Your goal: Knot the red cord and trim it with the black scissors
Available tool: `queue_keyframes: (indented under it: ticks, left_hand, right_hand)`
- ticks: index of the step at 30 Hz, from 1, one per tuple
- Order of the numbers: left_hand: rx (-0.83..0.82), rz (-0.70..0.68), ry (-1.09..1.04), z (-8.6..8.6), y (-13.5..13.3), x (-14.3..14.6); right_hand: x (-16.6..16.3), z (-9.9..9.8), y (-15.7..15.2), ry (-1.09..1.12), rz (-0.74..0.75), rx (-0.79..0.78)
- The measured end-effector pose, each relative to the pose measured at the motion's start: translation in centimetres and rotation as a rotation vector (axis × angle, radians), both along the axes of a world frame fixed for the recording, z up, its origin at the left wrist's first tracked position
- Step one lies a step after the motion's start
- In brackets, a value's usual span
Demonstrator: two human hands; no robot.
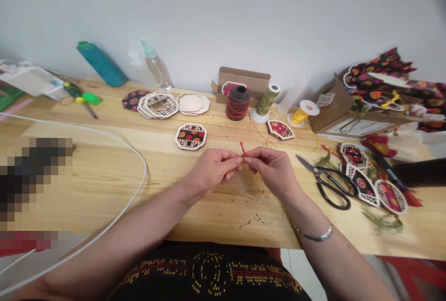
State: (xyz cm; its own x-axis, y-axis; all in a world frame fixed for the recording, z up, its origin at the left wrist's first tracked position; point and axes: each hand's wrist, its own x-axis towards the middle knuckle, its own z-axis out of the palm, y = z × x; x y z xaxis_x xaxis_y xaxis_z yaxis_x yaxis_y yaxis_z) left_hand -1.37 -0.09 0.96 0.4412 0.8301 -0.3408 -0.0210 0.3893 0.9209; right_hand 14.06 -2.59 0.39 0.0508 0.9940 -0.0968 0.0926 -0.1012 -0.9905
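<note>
A short red cord (243,148) with a small loop at its top sticks up between my two hands. My left hand (218,168) pinches it from the left, thumb against forefinger. From the other side my right hand (270,166) pinches the same cord, and the fingertips of both hands nearly meet. The cord's lower part is hidden behind the fingers. Just beyond my left hand lies an octagonal wooden ornament (190,136) with patterned dark cloth. Black-handled scissors (327,178) rest to the right of my right hand, their blades pointing toward it.
Behind stand a spool of red cord (238,103), a green thread spool (268,103) and a yellow thread spool (303,113). Stacked wooden frames (162,106) lie at back left. A cardboard box (334,106) holds patterned cloth. A white cable (139,161) crosses the left side.
</note>
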Motion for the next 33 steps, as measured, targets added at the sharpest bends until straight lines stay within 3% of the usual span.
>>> queue_keyframes:
  ticks: [9,16,24,33]
  left_hand:
    - [-0.03,0.036,-0.03,-0.5,0.1,0.0]
    - [-0.041,0.045,0.039,-0.2,0.3,-0.1]
    - [0.089,0.054,0.198,0.4,0.4,-0.2]
    - [0.171,0.101,0.206,0.4,0.2,-0.3]
  right_hand:
    - [-0.1,-0.4,-0.5,-0.576,-0.019,0.478]
    - [0.1,-0.4,-0.3,-0.594,-0.059,0.431]
    - [0.3,-0.3,-0.3,-0.577,-0.077,0.407]
    - [0.2,-0.4,-0.2,-0.582,-0.081,0.44]
